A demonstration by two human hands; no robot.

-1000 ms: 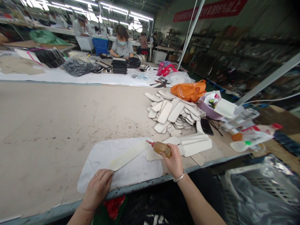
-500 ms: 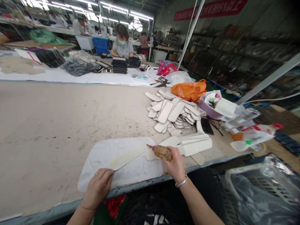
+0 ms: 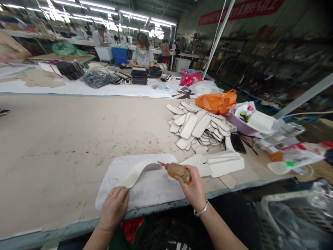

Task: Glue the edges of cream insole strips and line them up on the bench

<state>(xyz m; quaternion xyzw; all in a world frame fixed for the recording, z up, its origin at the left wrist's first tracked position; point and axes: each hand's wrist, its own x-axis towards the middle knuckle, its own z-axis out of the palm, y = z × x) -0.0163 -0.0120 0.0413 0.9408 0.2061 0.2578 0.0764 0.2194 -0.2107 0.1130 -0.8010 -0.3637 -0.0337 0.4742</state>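
My right hand [image 3: 191,184] is wrapped round an amber glue bottle [image 3: 179,172] with a red nozzle that points left. The nozzle tip is at the far end of a long pale strip [image 3: 137,172], which arches up in the middle. My left hand [image 3: 116,205] pinches the strip's near end at the table edge. Under the strip lies a white rounded sheet [image 3: 153,194]. Right of the bottle, several white padded strips [image 3: 226,165] lie partly overlapping, some behind my right hand.
A heap of white rounded pieces [image 3: 189,126] lies beyond, with an orange bag [image 3: 217,102] behind it. A phone [image 3: 238,143], a lilac basin [image 3: 240,125] and a plastic bottle [image 3: 303,152] are to the right. A person [image 3: 142,55] works across the table beside black stacks [image 3: 139,75].
The strip lay flat and now bows upward, its far end drawn nearer my left hand. The bottle's nozzle stays by that end. The view has shifted slightly left.
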